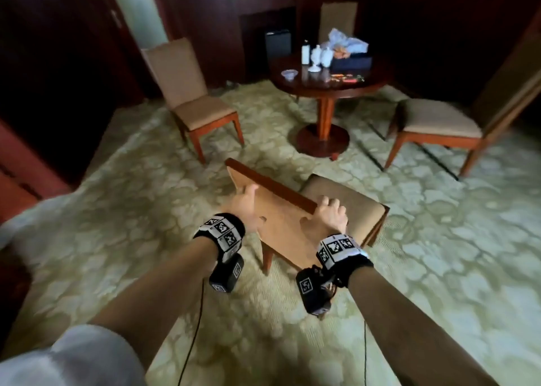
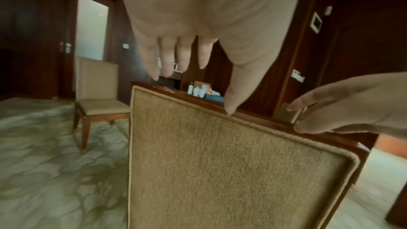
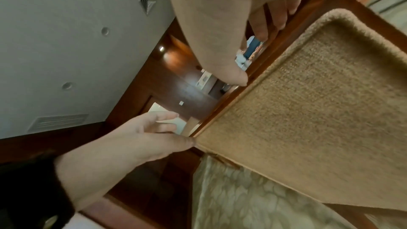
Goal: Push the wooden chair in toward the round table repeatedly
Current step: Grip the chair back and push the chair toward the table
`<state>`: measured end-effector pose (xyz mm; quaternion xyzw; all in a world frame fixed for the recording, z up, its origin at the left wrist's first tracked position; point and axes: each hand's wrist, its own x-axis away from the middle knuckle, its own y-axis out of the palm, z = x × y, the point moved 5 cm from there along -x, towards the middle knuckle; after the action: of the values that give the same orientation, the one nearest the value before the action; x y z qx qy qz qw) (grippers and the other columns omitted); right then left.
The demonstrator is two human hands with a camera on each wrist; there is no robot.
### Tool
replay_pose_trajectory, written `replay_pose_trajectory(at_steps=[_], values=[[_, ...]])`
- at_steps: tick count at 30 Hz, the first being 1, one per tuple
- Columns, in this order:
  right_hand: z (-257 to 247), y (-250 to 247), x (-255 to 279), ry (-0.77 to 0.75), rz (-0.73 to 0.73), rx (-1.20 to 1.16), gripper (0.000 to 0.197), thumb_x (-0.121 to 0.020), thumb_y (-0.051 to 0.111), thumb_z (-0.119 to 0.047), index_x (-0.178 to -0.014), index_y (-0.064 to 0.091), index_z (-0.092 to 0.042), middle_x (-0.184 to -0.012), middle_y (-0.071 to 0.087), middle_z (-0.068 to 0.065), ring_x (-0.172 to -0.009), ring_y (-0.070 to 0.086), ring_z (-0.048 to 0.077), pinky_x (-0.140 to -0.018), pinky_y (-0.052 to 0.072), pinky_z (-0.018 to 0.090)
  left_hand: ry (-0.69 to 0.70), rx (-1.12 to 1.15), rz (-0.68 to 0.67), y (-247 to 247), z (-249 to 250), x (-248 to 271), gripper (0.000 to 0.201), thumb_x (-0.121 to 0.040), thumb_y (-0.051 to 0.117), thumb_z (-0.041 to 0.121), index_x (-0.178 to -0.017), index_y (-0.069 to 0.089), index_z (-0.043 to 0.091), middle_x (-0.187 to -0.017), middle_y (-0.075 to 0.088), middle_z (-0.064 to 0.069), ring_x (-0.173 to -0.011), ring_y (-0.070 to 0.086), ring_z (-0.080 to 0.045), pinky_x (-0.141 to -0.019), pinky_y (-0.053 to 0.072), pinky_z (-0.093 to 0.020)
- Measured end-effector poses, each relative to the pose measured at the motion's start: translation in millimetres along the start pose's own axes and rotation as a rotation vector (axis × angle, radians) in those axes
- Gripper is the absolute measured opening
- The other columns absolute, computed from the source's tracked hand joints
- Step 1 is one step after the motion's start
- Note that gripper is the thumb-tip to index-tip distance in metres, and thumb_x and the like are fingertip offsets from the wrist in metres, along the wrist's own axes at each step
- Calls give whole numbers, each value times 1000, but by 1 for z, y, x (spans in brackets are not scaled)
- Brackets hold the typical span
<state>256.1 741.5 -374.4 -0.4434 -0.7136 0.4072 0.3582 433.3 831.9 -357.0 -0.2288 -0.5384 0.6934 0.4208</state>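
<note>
The wooden chair (image 1: 281, 219) with a beige padded back (image 2: 231, 163) stands on the carpet in front of me, its seat toward the round table (image 1: 330, 91) and a gap of carpet between them. My left hand (image 1: 247, 200) reaches over the top rail near its left end with fingers straight, only the thumb tip touching the edge (image 2: 202, 86). My right hand (image 1: 329, 210) grips the rail's right end, fingers curled over the top and thumb on the near side (image 3: 253, 57). The chair's front legs are hidden.
Three more matching chairs stand around the table: one at left (image 1: 199, 104), one at right (image 1: 439, 122), one behind it (image 1: 338, 17). A dark box (image 1: 349, 62), a white bottle (image 1: 305, 51) and small items sit on the table. Dark wood walls close in the room.
</note>
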Motion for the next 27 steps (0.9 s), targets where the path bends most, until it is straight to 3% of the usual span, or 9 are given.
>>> replay_pose_trajectory(at_steps=[3,6,10,14,16,18,21,23,27], values=[[4,11,-8,85,-58,42,68,-84,62,-38,-141,34,-14,-137,41,12,-130,37,31,-112,24,39,118,-67,-7,2,-3,-32,96,-72,80,32,-148,23,21,-156,21,-9,-141,28,-29,-112,32,-42],[6,20,-17,104,-125,107,70,-85,59,-36,-146,29,-18,-142,39,9,-134,34,29,-111,21,41,205,-196,-54,6,-2,-59,101,-72,80,34,-151,17,27,-161,6,0,-148,10,-24,-116,25,-46],[6,26,-32,132,-157,127,66,-83,59,-27,-144,34,-22,-142,41,6,-134,35,27,-110,23,42,258,-374,-125,16,-4,-94,96,-78,75,27,-153,16,28,-161,7,-1,-148,2,-27,-120,9,-46],[4,33,-46,150,-184,204,59,-86,62,-28,-139,38,-23,-136,49,5,-131,41,27,-111,27,44,231,-342,-121,28,-17,-121,80,-76,67,8,-145,31,28,-155,23,-1,-147,5,-31,-120,5,-48],[1,34,-52,167,-157,256,53,-89,59,-24,-138,40,-21,-133,54,6,-127,45,28,-107,32,44,206,-317,-101,28,-18,-130,71,-77,60,7,-141,38,28,-151,31,0,-147,4,-31,-120,5,-47],[-3,38,-59,196,-132,290,49,-92,55,-19,-139,41,-17,-131,56,8,-124,48,29,-105,36,43,192,-362,-104,27,-17,-141,68,-77,58,12,-140,40,28,-148,36,0,-147,5,-31,-119,5,-45],[-8,42,-62,189,-99,324,45,-91,61,-24,-132,47,-13,-123,60,8,-117,54,28,-98,42,42,202,-453,-95,29,-17,-149,69,-75,62,19,-140,41,25,-146,41,-3,-147,9,-32,-120,5,-42],[-8,43,-62,171,-59,342,42,-88,67,-29,-124,52,-13,-116,64,7,-110,58,27,-91,44,40,218,-497,-77,30,-16,-154,70,-72,69,26,-138,45,21,-142,47,-5,-144,21,-30,-120,9,-41],[-6,46,-63,129,20,350,32,-87,66,-32,-115,59,-17,-103,66,3,-98,62,23,-82,46,35,275,-570,-20,30,-12,-160,78,-58,82,53,-124,54,22,-122,61,-4,-123,49,-26,-115,24,-40]])
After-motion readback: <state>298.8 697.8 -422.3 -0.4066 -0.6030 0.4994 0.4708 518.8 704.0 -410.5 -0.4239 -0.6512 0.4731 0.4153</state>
